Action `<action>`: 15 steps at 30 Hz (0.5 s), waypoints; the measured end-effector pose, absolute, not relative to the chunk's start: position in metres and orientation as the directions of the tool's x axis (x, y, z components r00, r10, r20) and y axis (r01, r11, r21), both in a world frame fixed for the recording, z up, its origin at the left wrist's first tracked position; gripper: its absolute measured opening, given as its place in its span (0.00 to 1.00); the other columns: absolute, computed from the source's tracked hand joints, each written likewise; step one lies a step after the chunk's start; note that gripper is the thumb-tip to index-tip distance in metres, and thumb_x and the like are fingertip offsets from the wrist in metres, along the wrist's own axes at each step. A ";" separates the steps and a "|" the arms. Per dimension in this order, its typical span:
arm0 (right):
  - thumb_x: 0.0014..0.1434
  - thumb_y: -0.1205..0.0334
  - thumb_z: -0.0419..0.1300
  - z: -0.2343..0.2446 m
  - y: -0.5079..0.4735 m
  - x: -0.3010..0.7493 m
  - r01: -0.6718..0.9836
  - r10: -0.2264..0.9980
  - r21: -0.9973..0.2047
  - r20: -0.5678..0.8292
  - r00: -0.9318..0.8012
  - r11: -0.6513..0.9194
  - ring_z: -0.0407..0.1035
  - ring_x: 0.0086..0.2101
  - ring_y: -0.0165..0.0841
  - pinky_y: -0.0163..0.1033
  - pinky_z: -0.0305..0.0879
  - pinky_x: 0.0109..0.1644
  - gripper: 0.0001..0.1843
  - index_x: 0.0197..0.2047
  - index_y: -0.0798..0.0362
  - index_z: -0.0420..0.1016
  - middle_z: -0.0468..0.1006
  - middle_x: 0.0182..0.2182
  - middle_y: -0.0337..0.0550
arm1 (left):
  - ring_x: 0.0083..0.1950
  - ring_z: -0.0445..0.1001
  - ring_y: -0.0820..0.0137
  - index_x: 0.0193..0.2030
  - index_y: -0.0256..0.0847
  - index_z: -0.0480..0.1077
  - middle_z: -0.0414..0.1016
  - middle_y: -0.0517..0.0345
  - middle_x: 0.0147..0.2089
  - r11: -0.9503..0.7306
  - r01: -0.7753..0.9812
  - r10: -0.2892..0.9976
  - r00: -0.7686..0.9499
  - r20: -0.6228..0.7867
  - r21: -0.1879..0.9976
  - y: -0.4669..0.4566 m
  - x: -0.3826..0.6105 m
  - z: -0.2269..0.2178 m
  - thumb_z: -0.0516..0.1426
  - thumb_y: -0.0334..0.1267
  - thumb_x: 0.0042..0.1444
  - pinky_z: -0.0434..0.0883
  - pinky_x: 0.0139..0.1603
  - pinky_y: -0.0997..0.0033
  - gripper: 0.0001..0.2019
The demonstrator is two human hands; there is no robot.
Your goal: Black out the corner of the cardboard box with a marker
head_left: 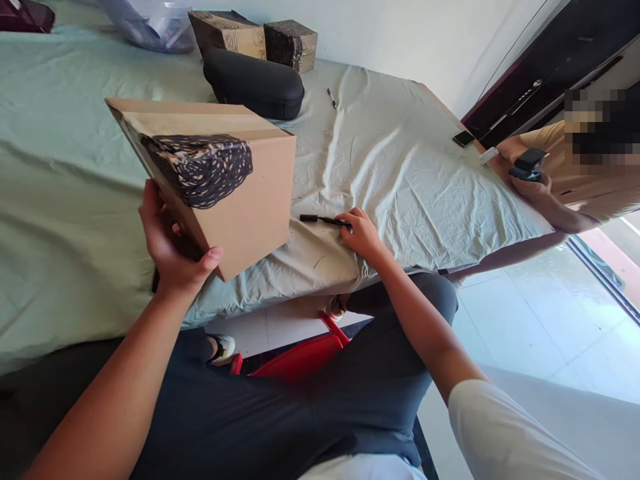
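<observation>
My left hand (173,247) grips a brown cardboard box (253,200) by its lower left side, thumb on the near face. The box is tilted, and black marker strokes cover one of its corners across several faces. To the right, my right hand (360,230) has its fingers closed on a black marker pen (330,221) low over the cloth. A black cap end points left toward the box. Thin dark pen lines show on the cloth near the pen.
A pale green cloth (430,180) covers the table. Behind the box lie a black hard case (253,83), two scribbled cardboard boxes (293,43), a clear plastic bag (150,23) and a small pen (332,99). At right, another person (590,187) holds a dark device; a phone (463,138) lies nearby.
</observation>
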State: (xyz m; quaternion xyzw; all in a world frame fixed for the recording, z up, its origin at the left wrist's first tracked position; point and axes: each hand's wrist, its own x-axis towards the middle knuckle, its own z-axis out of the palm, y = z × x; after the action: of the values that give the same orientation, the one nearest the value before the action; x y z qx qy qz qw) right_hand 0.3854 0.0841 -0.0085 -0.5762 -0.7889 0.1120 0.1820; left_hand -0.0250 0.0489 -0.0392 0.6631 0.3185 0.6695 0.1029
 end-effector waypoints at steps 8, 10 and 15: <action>0.68 0.69 0.55 -0.010 0.091 0.361 0.875 0.952 -0.375 0.128 -0.280 0.307 0.65 0.58 0.54 0.60 0.66 0.69 0.26 0.61 0.51 0.88 0.79 0.52 0.57 | 0.78 0.63 0.45 0.85 0.56 0.49 0.58 0.45 0.80 -0.759 0.277 0.588 -0.096 0.803 0.589 0.051 -0.026 -0.046 0.71 0.84 0.28 0.62 0.81 0.39 0.79; 0.69 0.69 0.55 -0.011 0.090 0.353 0.885 0.959 -0.370 0.121 -0.256 0.283 0.64 0.59 0.55 0.61 0.65 0.68 0.26 0.62 0.50 0.88 0.79 0.53 0.57 | 0.78 0.62 0.45 0.85 0.56 0.49 0.57 0.44 0.80 -0.761 0.260 0.593 -0.095 0.800 0.595 0.050 -0.027 -0.048 0.72 0.83 0.27 0.61 0.81 0.38 0.79; 0.69 0.70 0.54 -0.013 0.092 0.335 0.877 0.956 -0.381 0.120 -0.268 0.293 0.64 0.60 0.55 0.61 0.65 0.68 0.28 0.65 0.51 0.85 0.78 0.55 0.59 | 0.81 0.58 0.42 0.85 0.55 0.50 0.57 0.43 0.80 -0.731 0.246 0.630 -0.116 0.768 0.636 0.043 -0.022 -0.042 0.75 0.78 0.30 0.57 0.83 0.38 0.77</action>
State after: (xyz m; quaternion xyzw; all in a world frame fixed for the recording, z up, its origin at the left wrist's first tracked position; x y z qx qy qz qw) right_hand 0.3353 0.0924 -0.0131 -0.5821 -0.7871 0.1202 0.1648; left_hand -0.0219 0.0426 -0.0416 0.6492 0.3373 0.6664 0.1438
